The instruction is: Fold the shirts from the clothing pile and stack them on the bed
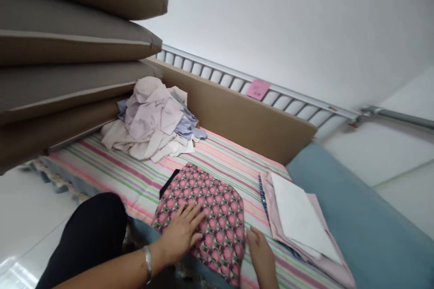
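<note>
A folded cloth (pixel 212 203) with pink flowers on a dark ground lies flat on the striped sheet (pixel 142 185). A black piece of fabric (pixel 168 184) peeks out from under its far left corner. My left hand (pixel 181 232), with a silver bangle at the wrist, rests palm down on the cloth, fingers spread. Beside the cloth's right edge is my right hand (pixel 261 253), turned on its side with nothing visible in it; some of its fingers are hidden. Right of that hand lies a stack of folded clothes (pixel 301 212), white on top of pink, with dark blue below.
A loose heap of crumpled clothes (pixel 152 117) sits at the back left. Thick brown cushions (pixel 74 49) are stacked at left. A tan board (pixel 237 106) stands before a metal rail bearing a pink note (pixel 258 89). Blue-grey padding (pixel 366 212) borders the right side.
</note>
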Tool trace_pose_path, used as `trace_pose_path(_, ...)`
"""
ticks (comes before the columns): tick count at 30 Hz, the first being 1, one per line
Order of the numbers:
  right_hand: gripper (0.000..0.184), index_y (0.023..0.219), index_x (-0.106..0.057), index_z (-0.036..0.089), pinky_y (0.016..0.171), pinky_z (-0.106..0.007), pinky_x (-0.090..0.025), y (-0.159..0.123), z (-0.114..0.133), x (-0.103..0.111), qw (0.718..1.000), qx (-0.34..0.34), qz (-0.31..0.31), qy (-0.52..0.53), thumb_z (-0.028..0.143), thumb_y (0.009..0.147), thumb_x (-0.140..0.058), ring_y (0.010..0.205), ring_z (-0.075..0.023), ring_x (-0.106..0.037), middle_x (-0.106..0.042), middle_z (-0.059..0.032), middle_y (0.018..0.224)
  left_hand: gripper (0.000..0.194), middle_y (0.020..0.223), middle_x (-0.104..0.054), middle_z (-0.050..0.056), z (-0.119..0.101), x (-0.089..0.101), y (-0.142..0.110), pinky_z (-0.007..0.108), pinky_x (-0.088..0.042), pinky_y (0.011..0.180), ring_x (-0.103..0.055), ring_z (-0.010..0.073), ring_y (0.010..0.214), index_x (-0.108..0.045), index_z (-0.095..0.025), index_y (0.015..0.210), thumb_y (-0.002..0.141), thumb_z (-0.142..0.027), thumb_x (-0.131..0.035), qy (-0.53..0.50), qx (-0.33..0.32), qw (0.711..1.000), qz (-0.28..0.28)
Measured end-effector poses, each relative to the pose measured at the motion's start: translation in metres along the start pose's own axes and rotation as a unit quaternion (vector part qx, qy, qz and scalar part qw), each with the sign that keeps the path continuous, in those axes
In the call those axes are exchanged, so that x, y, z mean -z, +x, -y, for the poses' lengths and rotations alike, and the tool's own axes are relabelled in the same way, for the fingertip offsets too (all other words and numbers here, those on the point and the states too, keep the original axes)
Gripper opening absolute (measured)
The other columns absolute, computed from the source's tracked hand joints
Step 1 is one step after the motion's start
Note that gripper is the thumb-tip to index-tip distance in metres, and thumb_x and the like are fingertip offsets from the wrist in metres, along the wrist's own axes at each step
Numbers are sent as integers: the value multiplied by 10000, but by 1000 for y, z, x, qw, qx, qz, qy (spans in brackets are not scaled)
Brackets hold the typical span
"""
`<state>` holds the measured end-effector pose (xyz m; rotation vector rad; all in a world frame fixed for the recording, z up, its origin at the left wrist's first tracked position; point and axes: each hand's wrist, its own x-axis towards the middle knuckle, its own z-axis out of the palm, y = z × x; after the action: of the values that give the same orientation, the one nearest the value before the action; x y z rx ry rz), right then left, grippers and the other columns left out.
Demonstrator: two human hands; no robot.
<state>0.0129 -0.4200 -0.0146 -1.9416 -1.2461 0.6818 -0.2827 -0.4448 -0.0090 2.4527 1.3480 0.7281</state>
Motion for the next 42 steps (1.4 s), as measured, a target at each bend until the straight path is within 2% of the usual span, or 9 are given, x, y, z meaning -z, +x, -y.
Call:
trace_pose_path(4, 634, 1293, -510, 121, 1102, -391, -263, 9, 36, -6, 979, 153, 0, -132, 501, 803, -380, 1307, -271, -389, -474, -134, 1379, 526, 1470, -368, 66, 16, -9, 20, 542, -255, 1086, -311, 298, 1355, -356, -303, 1407, 915, -488, -392, 50, 29, 998, -7)
trace_pose_path(8, 580, 1375, -413, 208, 1134, -416, -135, 26, 63, -40, 930, 238, 39, -276, 487, 870, -356, 1403, -230, -185, -293, -59, 1501, 525, 1476, -350, 88, 52, -14, 18, 535, -253, 1073, -306, 317, 1355, -369, -329, 1398, 903, -501, -411, 125, 37, 991, -33)
trace_pose_path(15, 604, 1411, -334, 265, 1105, -494, -105, 64, 53, -83, 906, 197, 81, -366, 568, 891, -282, 1395, -276, -192, -278, -83, 1507, 559, 1496, -315, 72, 65, -15, 9, 502, -237, 1082, -288, 301, 1365, -299, -356, 1421, 897, -518, -410, 158, 34, 986, -33)
trace_pose_path(23, 557, 1405, -349, 251, 1106, -459, -154, 72, 47, -73, 916, 183, 102, -342, 480, 899, -308, 1396, -239, -200, -282, -86, 1506, 549, 1502, -305, 73, 61, -4, 12, 531, -190, 1100, -229, 304, 1387, -361, -354, 1395, 884, -547, -416, 88, 56, 994, 13)
trace_pose_path(28, 563, 1360, -430, 217, 1121, -435, -175, 45, 3, -40, 946, 209, 65, -238, 455, 853, -374, 1394, -236, -211, -300, -73, 1499, 529, 1461, -386, 73, 82, 18, -2, 487, -214, 1110, -302, 262, 1362, -371, -307, 1397, 906, -499, -412, 25, 55, 998, 29)
trace_pose_path(32, 551, 1303, -503, 222, 1115, -458, -224, -9, -47, -13, 956, 248, 17, -154, 494, 833, -410, 1375, -270, -263, -357, -77, 1469, 485, 1446, -402, 112, 92, 34, -36, 494, -238, 1099, -313, 259, 1355, -402, -236, 1382, 936, -423, -377, 52, 118, 991, -42)
trace_pose_path(37, 551, 1366, -413, 279, 1043, -551, -304, -81, -76, -28, 864, 439, -14, -245, 394, 833, -490, 1332, -329, -338, -398, -84, 1442, 709, 1525, -256, 63, 71, 23, -73, 517, -83, 1136, -173, 273, 1407, -208, -275, 1460, 841, -293, -553, 96, -79, 991, 45)
trace_pose_path(39, 625, 1423, -303, 292, 1020, -546, -330, -91, -74, -39, 833, 476, -23, -279, 321, 829, -496, 1328, -329, -346, -396, -89, 1443, 771, 1528, -247, 57, 68, 13, -73, 527, -57, 1133, -176, 274, 1406, -171, -273, 1468, 800, -164, -540, 110, -97, 987, 64)
trace_pose_path(42, 710, 1457, -184, 310, 1019, -482, -359, -84, -67, -42, 821, 481, -17, -307, 134, 811, -423, 1335, -272, -347, -378, -54, 1458, 799, 1524, -254, 63, 79, 7, -65, 525, -91, 1123, -205, 268, 1398, -177, -259, 1468, 755, -41, -465, 128, -69, 988, 57)
